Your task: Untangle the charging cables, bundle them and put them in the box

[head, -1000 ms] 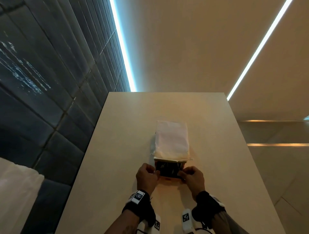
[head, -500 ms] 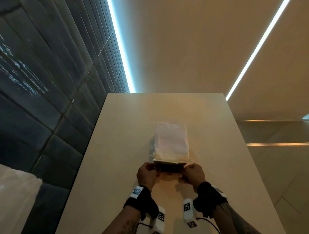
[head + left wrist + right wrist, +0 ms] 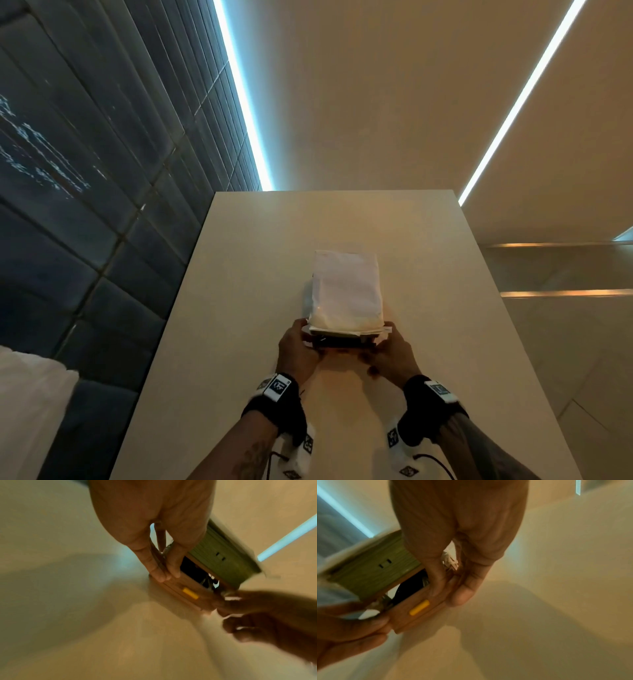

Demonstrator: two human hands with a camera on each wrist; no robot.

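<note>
A wooden box [image 3: 187, 592] with a yellow latch [image 3: 419, 609] sits on the pale table [image 3: 239, 308] just in front of me. Its white-topped lid [image 3: 346, 291] is tilted low over it, leaving a narrow gap at the front. Dark cables [image 3: 193, 570] show inside through that gap, and again in the right wrist view [image 3: 409, 588]. My left hand [image 3: 298, 349] pinches the box's front left corner. My right hand [image 3: 390, 353] pinches the front right corner, with its fingers [image 3: 440, 582] on the front wall.
A dark tiled wall [image 3: 85, 205] runs along the table's left side. A white object [image 3: 27, 411] sits at the lower left. The table's right edge [image 3: 507, 325] drops off to a pale floor.
The lid has come down lower over the box, narrowing the dark gap at the front. Both hands stay on the front corners and have shifted slightly forward.
</note>
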